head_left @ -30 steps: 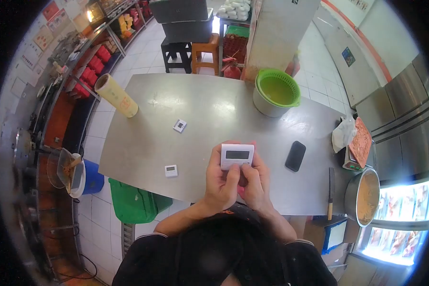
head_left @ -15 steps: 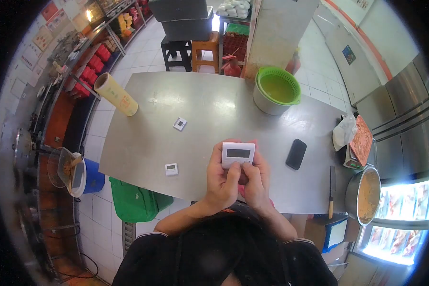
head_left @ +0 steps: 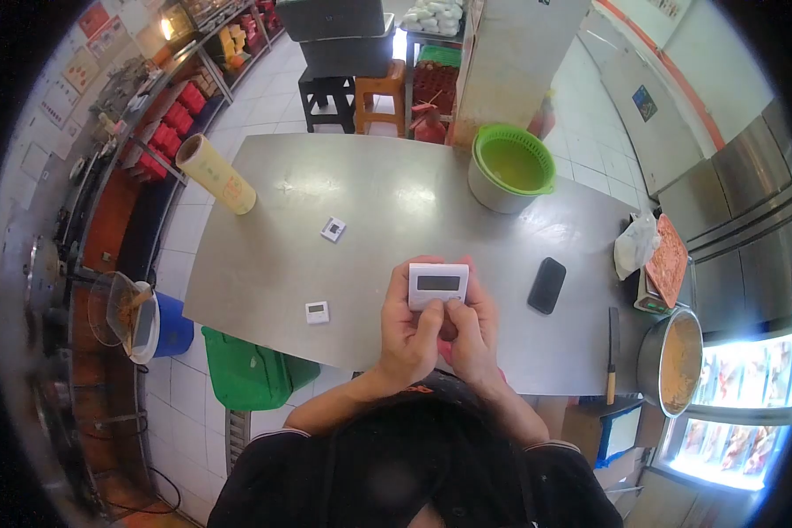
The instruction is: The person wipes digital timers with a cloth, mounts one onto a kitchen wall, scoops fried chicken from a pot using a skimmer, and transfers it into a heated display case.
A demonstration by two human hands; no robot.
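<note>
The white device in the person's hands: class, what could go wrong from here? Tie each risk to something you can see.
Both thumbs of the left hand and right hand are at the lower edge of the white device, so a thumb might press an unintended button.

The knife lies with its handle at the near edge of the table; a passing arm could knock it off.

The upright roll looks tall and narrow, so a bump might topple it.

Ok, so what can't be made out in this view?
All in the head view:
- Reading on the held white device: too small.
- Finger ends of left hand and right hand: behind the device.
- Print on the yellow roll: blurred.
- Table's near edge: partly behind the body.
</note>
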